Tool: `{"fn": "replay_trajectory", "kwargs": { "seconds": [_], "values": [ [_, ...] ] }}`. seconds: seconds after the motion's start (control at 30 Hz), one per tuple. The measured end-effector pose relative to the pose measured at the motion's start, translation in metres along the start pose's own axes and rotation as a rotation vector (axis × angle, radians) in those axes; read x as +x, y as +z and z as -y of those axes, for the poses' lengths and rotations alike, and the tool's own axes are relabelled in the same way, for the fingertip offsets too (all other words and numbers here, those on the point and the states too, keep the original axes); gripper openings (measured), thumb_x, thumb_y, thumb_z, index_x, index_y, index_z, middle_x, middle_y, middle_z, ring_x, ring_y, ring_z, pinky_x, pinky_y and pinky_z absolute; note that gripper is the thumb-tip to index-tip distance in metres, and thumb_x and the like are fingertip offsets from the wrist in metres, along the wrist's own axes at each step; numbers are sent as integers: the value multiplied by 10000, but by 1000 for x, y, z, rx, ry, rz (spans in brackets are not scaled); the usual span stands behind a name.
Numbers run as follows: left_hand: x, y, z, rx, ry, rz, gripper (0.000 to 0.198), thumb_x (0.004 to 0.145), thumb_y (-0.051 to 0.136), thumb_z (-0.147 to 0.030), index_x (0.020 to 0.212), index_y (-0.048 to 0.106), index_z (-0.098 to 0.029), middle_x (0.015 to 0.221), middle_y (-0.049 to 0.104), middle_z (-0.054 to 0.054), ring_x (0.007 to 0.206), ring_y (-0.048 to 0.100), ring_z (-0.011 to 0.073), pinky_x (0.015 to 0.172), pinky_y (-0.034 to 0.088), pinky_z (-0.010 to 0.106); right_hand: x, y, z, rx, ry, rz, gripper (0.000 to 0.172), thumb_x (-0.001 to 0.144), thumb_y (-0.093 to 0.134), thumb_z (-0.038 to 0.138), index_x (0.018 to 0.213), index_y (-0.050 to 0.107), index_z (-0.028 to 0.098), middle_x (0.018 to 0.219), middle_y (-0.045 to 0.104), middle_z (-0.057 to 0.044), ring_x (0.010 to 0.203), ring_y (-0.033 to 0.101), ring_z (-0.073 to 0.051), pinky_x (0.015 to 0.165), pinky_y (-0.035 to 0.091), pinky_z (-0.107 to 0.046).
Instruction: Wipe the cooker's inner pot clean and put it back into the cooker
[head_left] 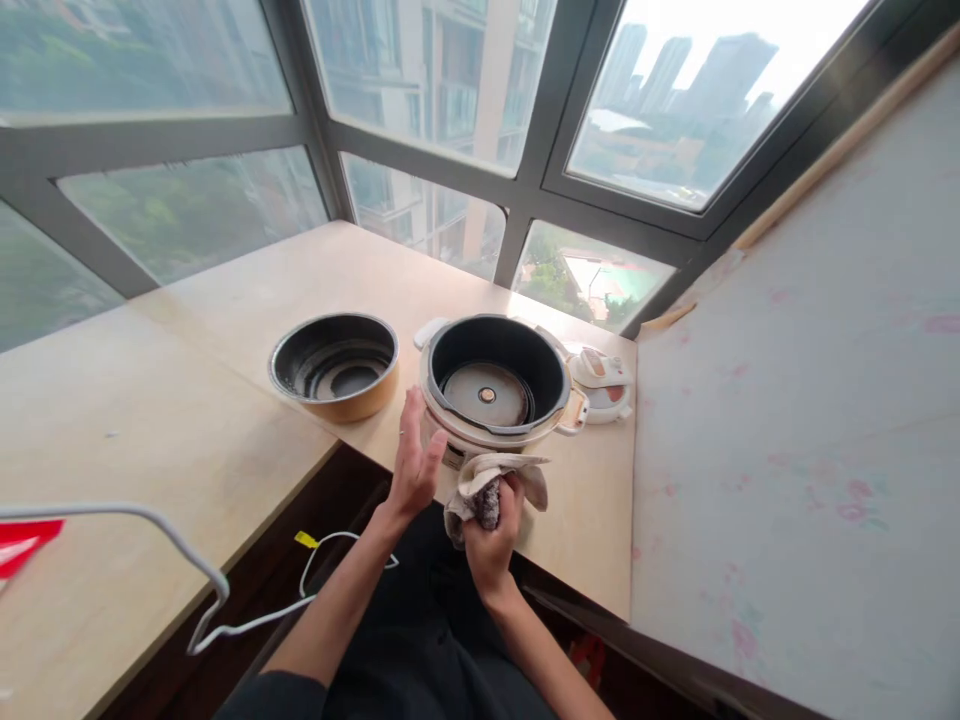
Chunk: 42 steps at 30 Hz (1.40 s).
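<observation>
- Wooden counter (187, 400), L-shaped, set under a corner window (420, 90); a papered wall closes off its right edge.
- Rice cooker (491, 392) stands near the counter's front edge, toward the right end. No lid on it, no pot in it; the round heating plate shows at the bottom.
- Left hand (415, 462): fingers straight and together, palm flat against the cooker's left side. It holds nothing.
- Right hand (491, 540): closed in a fist round a bunched cloth (489, 478), pale with a dark patch. The cloth touches the cooker's lower front, just at the counter's front edge.
- Inner pot (334, 365): dark inside, golden-brown outside, upright on the counter just left of the cooker, apart from it.
- Cooker lid (600, 385): white with reddish parts, lying just right of the cooker, near the counter's right edge.
- White cable (315, 570) hangs in a loop below the front edge, left of the forearms.
- White wire hanger (150, 520) pokes in at lower left, over the near part of the counter.
</observation>
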<state>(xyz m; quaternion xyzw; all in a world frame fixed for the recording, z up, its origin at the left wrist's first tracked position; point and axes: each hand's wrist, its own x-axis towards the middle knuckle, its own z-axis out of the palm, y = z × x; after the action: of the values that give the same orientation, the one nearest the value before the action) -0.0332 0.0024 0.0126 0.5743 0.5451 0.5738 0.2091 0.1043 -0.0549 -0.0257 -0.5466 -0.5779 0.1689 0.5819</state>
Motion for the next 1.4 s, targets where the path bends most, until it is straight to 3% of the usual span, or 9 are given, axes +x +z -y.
{"fn": "replay_trajectory", "kwargs": {
  "seconds": [0.23, 0.43, 0.53, 0.63, 0.77, 0.9, 1.13, 1.27, 1.4],
  "values": [
    [-46, -25, 1, -199, -208, -12, 590, 1003, 489, -424, 1551, 371, -240, 1630, 362, 159, 1468, 414, 324, 1195, 347, 555, 21, -2, 39, -150, -236, -3, 440, 825, 671, 151, 1252, 647, 254, 1177, 602, -138, 1114, 597, -328, 961, 519, -540],
    [-55, -44, 4, -318, -372, -22, 495, 994, 503, -453, 1429, 498, -218, 1502, 519, 157, 1379, 523, 300, 1137, 440, 481, 20, 21, 65, -318, -287, 138, 469, 859, 641, 134, 1299, 667, 293, 1274, 674, -124, 1182, 636, -332, 1025, 506, -533],
    [-53, -57, 13, -278, -369, -48, 449, 983, 522, -450, 1359, 549, -205, 1409, 594, 146, 1326, 563, 284, 1131, 442, 456, 13, 44, 66, -350, -346, 147, 492, 864, 620, 123, 1319, 669, 304, 1300, 690, -100, 1221, 641, -323, 1107, 457, -525],
    [-49, -70, 20, -251, -376, -109, 411, 969, 537, -429, 1313, 576, -208, 1311, 648, 121, 1227, 620, 267, 1089, 473, 427, 10, 69, 64, -329, -362, 297, 526, 861, 601, 130, 1354, 653, 306, 1330, 685, -77, 1295, 601, -318, 1176, 392, -523],
    [-44, -82, 25, -289, -450, -191, 424, 968, 529, -411, 1325, 569, -186, 1330, 636, 120, 1238, 608, 263, 1086, 466, 410, 12, 100, 51, -174, -180, 507, 529, 856, 543, 133, 1369, 631, 228, 1380, 651, -98, 1307, 595, -254, 1161, 437, -407],
    [-50, -82, 36, -327, -546, -148, 489, 954, 548, -407, 1380, 539, -167, 1427, 578, 143, 1325, 551, 280, 1158, 394, 442, 9, 116, 26, -57, -122, 576, 546, 777, 502, 82, 1294, 662, 153, 1301, 689, -129, 1248, 633, -241, 1124, 478, -382],
    [-61, -68, 50, -351, -651, 43, 627, 849, 674, -397, 1413, 519, -169, 1453, 566, 149, 1355, 529, 303, 1178, 370, 471, -8, 91, 0, -62, -46, 539, 491, 770, 577, 173, 1244, 704, 185, 1241, 734, -96, 1143, 696, -276, 1045, 542, -427],
    [-59, -55, 37, -470, -688, 237, 728, 796, 723, -449, 1432, 509, -167, 1451, 578, 152, 1358, 532, 324, 1190, 354, 492, -16, 67, 3, -57, 122, 387, 437, 747, 636, 215, 1172, 737, 190, 1120, 773, -90, 1024, 729, -291, 975, 572, -451],
    [-57, -47, 19, -409, -616, 296, 956, 636, 864, -451, 1460, 481, -155, 1542, 471, 194, 1452, 418, 370, 1237, 266, 519, -16, 50, 20, 27, 198, 383, 412, 803, 626, 192, 1205, 718, 201, 1162, 753, -87, 1064, 710, -276, 991, 560, -439]
  ]
}}
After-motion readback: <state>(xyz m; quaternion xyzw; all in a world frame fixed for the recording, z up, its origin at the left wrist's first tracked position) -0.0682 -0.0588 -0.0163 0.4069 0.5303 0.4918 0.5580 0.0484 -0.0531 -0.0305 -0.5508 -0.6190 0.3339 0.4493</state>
